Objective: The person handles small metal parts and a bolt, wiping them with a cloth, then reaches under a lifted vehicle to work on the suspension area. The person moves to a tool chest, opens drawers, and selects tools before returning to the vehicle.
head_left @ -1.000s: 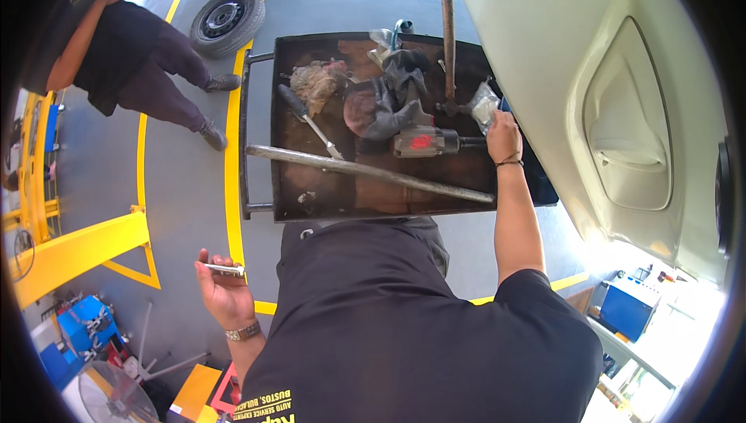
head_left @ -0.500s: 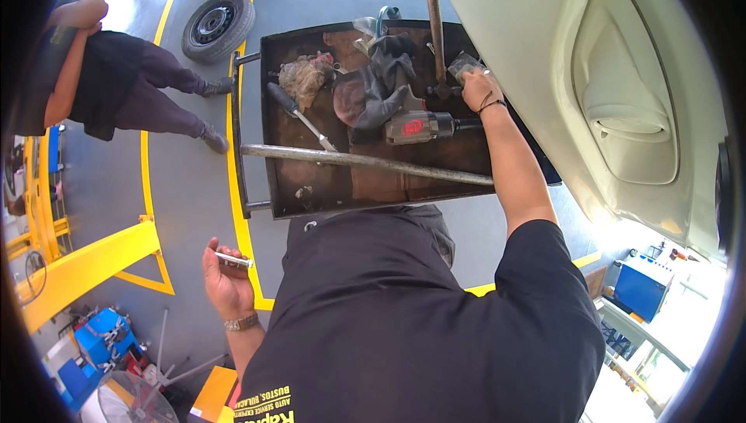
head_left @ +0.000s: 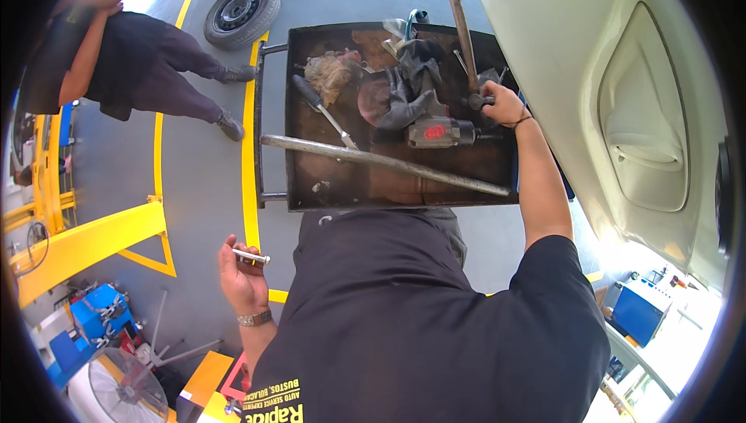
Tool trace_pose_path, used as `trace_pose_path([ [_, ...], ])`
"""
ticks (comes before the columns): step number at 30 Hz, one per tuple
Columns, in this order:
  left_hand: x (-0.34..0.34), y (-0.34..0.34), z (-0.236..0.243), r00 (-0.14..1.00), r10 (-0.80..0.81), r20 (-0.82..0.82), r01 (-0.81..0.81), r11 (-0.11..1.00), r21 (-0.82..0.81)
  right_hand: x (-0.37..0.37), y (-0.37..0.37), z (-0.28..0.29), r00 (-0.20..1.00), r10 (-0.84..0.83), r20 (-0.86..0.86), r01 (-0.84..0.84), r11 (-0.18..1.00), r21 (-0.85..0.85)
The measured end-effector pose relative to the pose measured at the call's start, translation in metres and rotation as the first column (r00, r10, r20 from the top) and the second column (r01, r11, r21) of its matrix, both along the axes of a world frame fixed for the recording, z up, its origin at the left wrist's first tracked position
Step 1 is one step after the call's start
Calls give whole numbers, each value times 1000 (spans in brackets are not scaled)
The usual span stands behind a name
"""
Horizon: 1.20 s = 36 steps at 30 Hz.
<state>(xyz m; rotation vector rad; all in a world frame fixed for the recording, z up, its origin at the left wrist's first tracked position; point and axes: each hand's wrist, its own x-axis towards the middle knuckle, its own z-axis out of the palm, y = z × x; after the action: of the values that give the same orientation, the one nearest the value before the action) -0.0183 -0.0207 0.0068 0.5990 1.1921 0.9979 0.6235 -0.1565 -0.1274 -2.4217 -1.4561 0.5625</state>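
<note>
A person in a dark shirt stands at the near edge of a rusty metal tool cart point(head_left: 497, 170), seen from above. Their right hand point(head_left: 501, 104) reaches over the cart's right side, fingers curled around a small dark metal tool point(head_left: 475, 100) close to the right edge. Their left hand point(head_left: 241, 275) hangs out to the side, off the cart and over the grey floor, fingers closed around a short silver rod point(head_left: 251, 256) that lies across the palm; a watch sits on that wrist. On the cart, a long grey steel pipe point(head_left: 381, 160) lies slantwise from the left edge toward the near right corner. A grey and red power wrench point(head_left: 439, 132) lies just beside the right hand, with dark gloves point(head_left: 404, 81) heaped behind it and a wooden-handled hammer point(head_left: 464, 30) pointing to the far edge. A screwdriver point(head_left: 322, 108) and a wad of rags point(head_left: 332, 73) lie toward the far left corner. Past the cart a spare wheel point(head_left: 242, 12) rests on the floor, and another person point(head_left: 124, 65) in dark clothes stands off to the left. A pale car body panel point(head_left: 614, 96) looms on the right.
</note>
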Motion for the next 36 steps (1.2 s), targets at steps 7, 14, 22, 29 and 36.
trace_pose_path([
  [7,-3,-10,-7,999,42,4,-42,998,-45,2,14,-19,853,-378,361,366,925,105],
  [14,-4,-14,-5,1000,26,17,-24,997,-72,-60,82,7,951,-290,104,233,897,376],
  [22,-6,-28,-3,999,-49,16,51,981,-185,-115,192,7,972,155,176,-223,848,481],
  [29,-23,-41,-5,996,-84,-36,77,985,-157,-122,269,5,889,161,428,-24,951,-309],
  [36,-57,-62,-13,987,161,18,-156,976,-152,-158,249,66,994,-33,103,-19,883,468],
])
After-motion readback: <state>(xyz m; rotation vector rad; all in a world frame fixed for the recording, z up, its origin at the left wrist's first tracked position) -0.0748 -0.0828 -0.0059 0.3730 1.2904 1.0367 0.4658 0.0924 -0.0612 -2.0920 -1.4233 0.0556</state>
